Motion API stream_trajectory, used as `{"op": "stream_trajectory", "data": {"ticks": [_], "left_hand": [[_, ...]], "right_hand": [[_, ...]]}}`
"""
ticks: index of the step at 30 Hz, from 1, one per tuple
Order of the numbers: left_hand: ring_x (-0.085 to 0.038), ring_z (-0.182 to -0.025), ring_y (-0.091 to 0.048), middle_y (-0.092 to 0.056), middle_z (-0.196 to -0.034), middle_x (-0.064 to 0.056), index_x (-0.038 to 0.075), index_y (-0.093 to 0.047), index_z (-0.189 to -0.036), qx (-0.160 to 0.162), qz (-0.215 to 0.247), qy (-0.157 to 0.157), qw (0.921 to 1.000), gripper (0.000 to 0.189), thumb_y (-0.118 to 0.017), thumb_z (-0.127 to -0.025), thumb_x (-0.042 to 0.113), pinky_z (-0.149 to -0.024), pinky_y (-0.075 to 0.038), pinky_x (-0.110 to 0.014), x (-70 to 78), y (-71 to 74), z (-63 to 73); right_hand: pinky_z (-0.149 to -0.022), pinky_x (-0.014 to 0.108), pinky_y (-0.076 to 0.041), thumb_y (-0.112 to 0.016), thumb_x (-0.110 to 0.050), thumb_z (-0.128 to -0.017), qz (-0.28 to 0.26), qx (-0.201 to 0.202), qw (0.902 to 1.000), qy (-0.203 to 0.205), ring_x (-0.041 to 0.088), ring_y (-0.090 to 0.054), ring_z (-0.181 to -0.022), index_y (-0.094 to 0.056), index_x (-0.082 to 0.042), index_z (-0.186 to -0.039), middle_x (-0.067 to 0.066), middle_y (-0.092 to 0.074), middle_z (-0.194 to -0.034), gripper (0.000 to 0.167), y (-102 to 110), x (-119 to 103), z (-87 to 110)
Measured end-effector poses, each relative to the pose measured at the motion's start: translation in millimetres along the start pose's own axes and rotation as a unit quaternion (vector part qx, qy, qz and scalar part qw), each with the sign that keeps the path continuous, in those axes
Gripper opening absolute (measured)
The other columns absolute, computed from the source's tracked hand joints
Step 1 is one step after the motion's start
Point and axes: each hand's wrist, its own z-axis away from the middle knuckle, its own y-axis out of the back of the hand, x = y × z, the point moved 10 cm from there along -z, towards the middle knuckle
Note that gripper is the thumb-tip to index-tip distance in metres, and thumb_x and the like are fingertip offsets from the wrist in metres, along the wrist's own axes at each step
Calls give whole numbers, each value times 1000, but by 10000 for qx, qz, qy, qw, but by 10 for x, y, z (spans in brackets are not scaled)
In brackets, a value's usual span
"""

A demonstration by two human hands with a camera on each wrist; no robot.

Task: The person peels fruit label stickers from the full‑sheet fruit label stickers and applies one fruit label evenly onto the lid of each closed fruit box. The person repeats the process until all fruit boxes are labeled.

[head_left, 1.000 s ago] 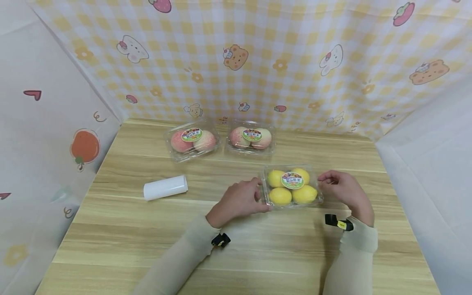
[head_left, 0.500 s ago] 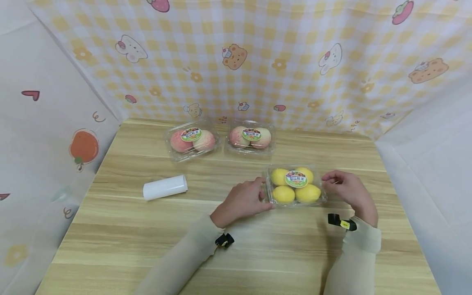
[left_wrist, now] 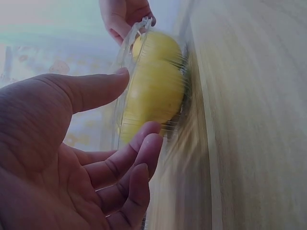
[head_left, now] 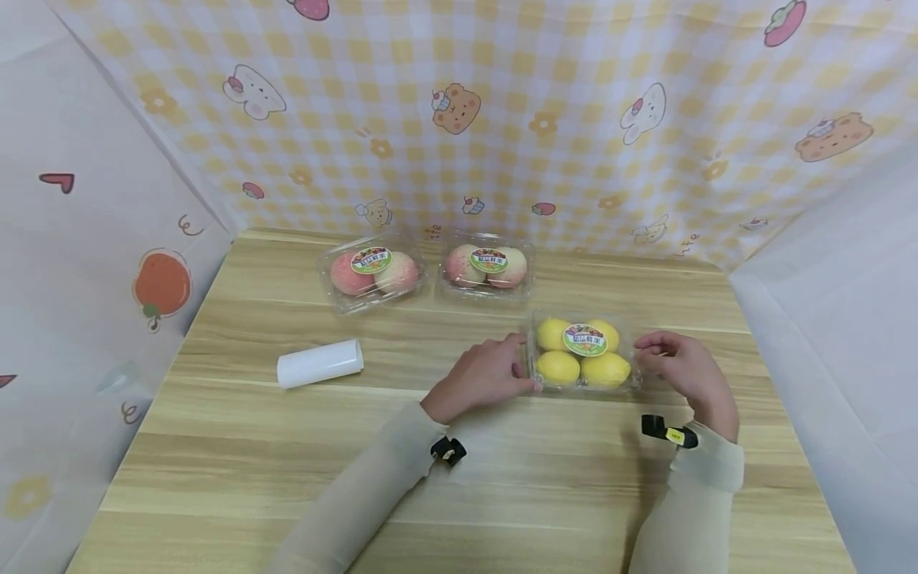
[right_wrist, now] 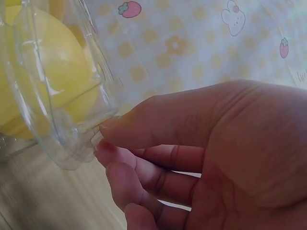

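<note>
A clear plastic fruit box [head_left: 585, 381] with several yellow lemons [head_left: 559, 368] and a round label [head_left: 585, 340] stands between my hands. My left hand [head_left: 482, 373] holds its left end, thumb by the near corner and fingers at the side. In the left wrist view, the left thumb [left_wrist: 98, 91] lies near the lid edge, with the fingers bent beside the box wall. At the right end, my right hand [head_left: 684, 371] pinches the box's edge between thumb and forefinger; the right wrist view shows this pinch close up. The box's underside is hidden.
Two clear boxes of pink-and-white peaches, one on the left [head_left: 373, 279] and one on the right [head_left: 488, 267], stand at the back of the wooden table [head_left: 545, 478]. A white roll [head_left: 319, 364] lies at left. A checked curtain [head_left: 402, 104] hangs behind.
The lemon box has shifted right and slightly away from me, both hands moving along with it. The peach boxes and the white roll have stayed in place.
</note>
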Motion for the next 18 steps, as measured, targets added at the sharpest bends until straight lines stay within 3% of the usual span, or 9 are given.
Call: {"op": "stream_trajectory", "data": {"ticks": [3,4,10,11,18], "left_hand": [[-6,-79,-67,-75,-85,17,5,-52,-161,-25,57,-51,10000,84,-86,-96,45,-75,-56,-32,-1,-4,-60],[-8,-87,-70,-78,-95,16,6,-60,-154,-8,55,-66,10000,75,-86,-96,46,-80,-57,-33,-6,-4,-80],[-11,-100,-72,-79,-99,15,10,-61,-154,40,190,-84,9998,70,-84,-98,45,-93,-57,-37,-26,12,-171],[-8,-95,-71,-78,-92,16,9,-54,-160,43,239,-87,9997,77,-83,-99,44,-91,-57,-37,-29,16,-182],[-5,-84,-69,-78,-104,7,11,-60,-155,154,474,-195,9986,62,-78,-103,38,-81,-56,-32,-38,18,-294]], "right_hand": [[-80,33,-54,-66,-21,-110,-16,43,10000,-61,17,-61,-97,-64,5,-138,12,-69,-117,39,24,34,-1],[-80,33,-54,-66,-20,-110,-25,54,10000,-79,17,-61,-96,-64,6,-139,12,-68,-117,39,27,40,0],[-77,32,-54,-65,-18,-110,-101,156,9997,-187,16,-61,-93,-63,6,-139,10,-67,-114,39,58,71,7],[-77,32,-54,-65,-19,-110,-131,171,9995,-213,16,-61,-92,-63,6,-140,10,-67,-113,39,62,81,7],[-76,31,-56,-65,-22,-111,-321,388,9979,-402,15,-62,-90,-62,5,-142,6,-67,-113,42,94,139,-6]]}}
